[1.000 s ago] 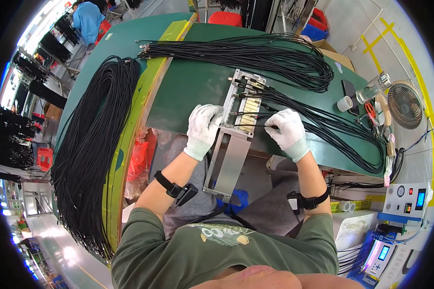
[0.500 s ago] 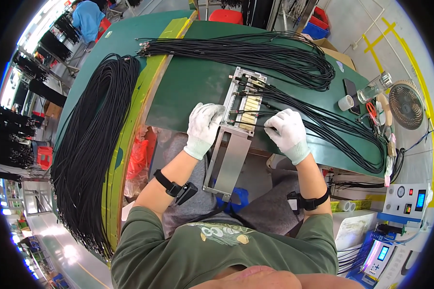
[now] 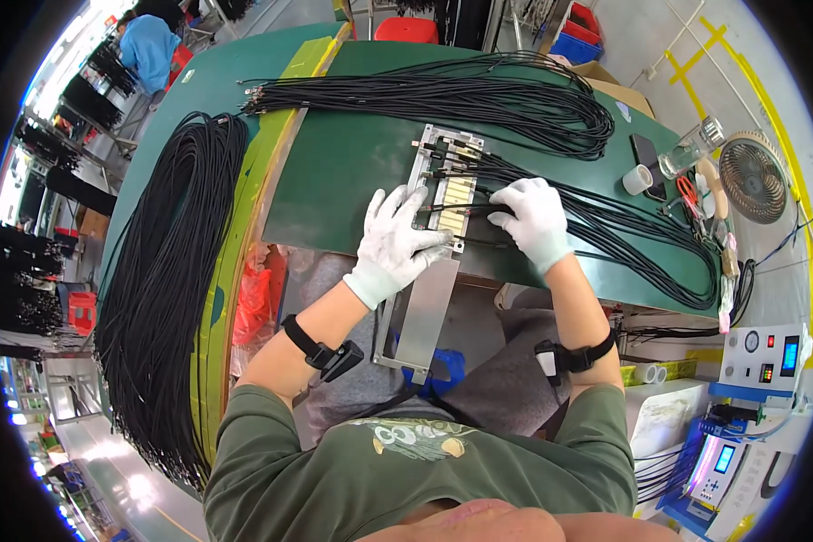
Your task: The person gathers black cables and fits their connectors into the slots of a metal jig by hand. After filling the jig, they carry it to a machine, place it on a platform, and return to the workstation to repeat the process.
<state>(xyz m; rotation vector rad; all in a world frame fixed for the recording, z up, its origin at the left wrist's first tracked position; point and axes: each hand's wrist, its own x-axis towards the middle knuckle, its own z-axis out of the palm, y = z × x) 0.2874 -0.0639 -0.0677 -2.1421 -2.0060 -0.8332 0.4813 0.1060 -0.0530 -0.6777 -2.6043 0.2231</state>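
Your left hand [image 3: 394, 242] lay flat, fingers spread, pressing the near end of the one metal jig [image 3: 439, 233] at the green table's [image 3: 334, 172] front edge; it grasped nothing. Your right hand [image 3: 535, 219], just right of the jig, was curled on a black cable [image 3: 468, 208] lying across the jig. Two cable bundles: one [image 3: 479, 95] behind the jig on the table, one [image 3: 167, 280] draped far left of it. Right of the jig: one tape roll [image 3: 638, 179], one phone [image 3: 648, 158], one fan [image 3: 753, 177]. Both wrists had a black strap, two in all. One white box with coloured screen [image 3: 761, 354] sat below the table's right end.
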